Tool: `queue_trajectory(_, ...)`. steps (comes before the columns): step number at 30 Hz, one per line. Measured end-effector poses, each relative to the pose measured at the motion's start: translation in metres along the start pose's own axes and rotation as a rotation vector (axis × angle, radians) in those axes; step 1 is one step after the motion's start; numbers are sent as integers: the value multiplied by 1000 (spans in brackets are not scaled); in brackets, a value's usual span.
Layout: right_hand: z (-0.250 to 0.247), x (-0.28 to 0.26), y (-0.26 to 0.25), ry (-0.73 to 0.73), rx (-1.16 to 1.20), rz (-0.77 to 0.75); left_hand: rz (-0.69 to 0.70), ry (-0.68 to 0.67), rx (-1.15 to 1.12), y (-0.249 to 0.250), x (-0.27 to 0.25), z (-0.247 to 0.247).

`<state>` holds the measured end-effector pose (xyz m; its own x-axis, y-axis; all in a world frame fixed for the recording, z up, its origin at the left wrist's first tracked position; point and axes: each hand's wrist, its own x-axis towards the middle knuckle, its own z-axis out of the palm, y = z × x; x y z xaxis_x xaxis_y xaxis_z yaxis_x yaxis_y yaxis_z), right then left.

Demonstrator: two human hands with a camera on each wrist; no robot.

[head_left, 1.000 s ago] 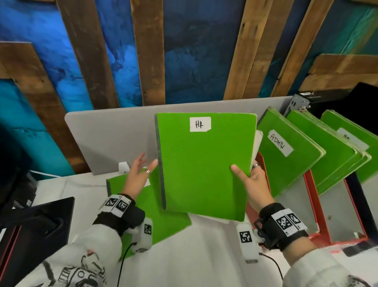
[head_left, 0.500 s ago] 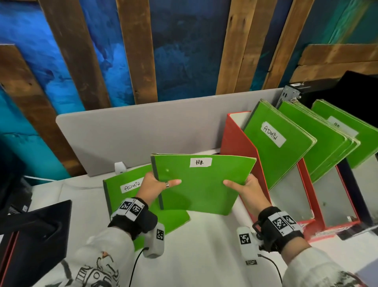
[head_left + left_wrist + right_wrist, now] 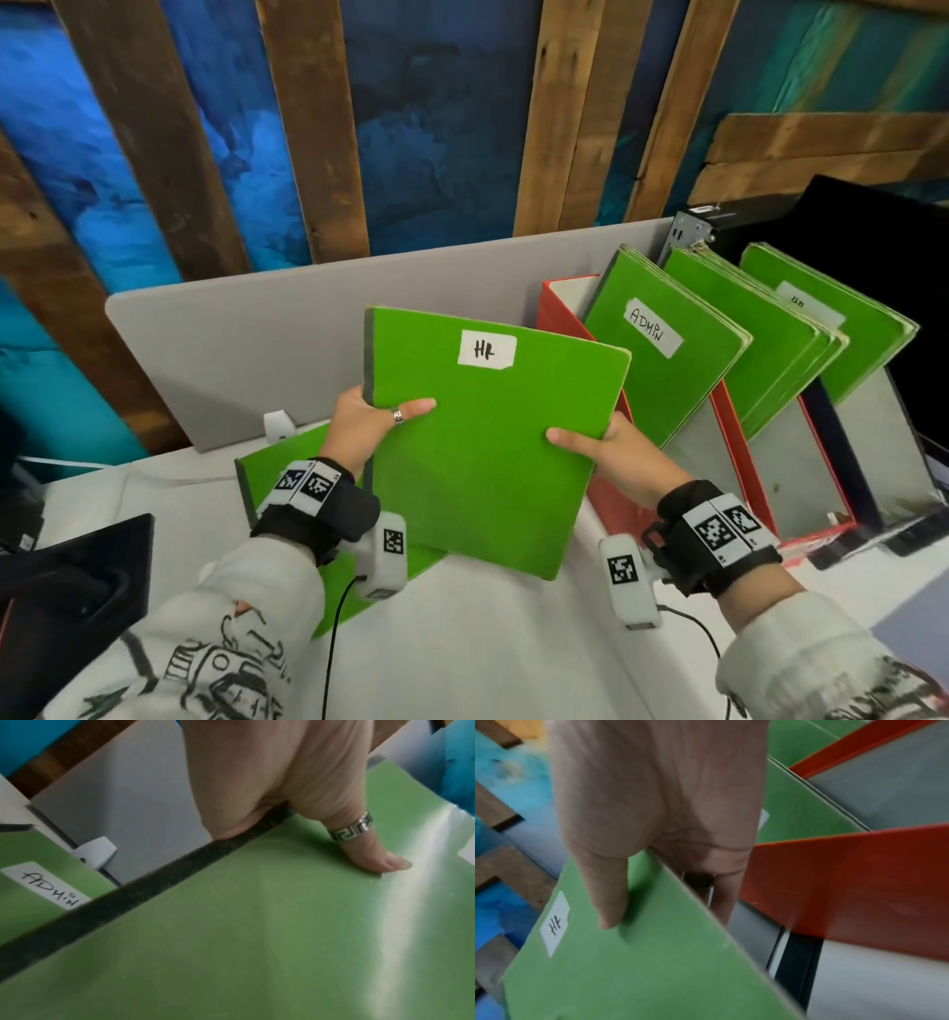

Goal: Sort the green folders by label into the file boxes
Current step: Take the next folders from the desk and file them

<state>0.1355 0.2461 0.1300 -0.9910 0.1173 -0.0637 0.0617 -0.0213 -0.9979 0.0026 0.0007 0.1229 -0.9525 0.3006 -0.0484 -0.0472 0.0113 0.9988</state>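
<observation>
A: Your left hand pinches the dark spine edge of the HR folder, ringed thumb flat on its cover. Your right hand pinches the opposite edge, thumb on top.

B: And the fingers underneath?

A: Only your right wrist view shows them, behind the cover. The head view shows the folder raised, tilted, above the bench.

B: What's around it?

A: An ADMIN folder lies flat on the bench under your left hand; its label reads only from the left wrist. To your right, red file boxes hold leaning green folders.
</observation>
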Motion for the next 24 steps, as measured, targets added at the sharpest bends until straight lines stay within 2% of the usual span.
queue_trajectory(6, -5, -6, -36, -20, -168, -37, 49, -19, -44, 21, 1, 8)
queue_trajectory(12, -25, -11, -58, -82, -232, 71, 43, -46, -74, 46, -10, 20)
queue_trajectory(14, -36, -14, -64, -142, -228, 91, 59, -43, -71, 55, -14, 27)
queue_trajectory(18, -64, -24, -79, -243, -243, 93, 66, -26, -80, 72, -18, 53)
queue_trajectory(24, -113, -43, -97, -261, -353, 41, 29, -26, -69, 92, -26, 108)
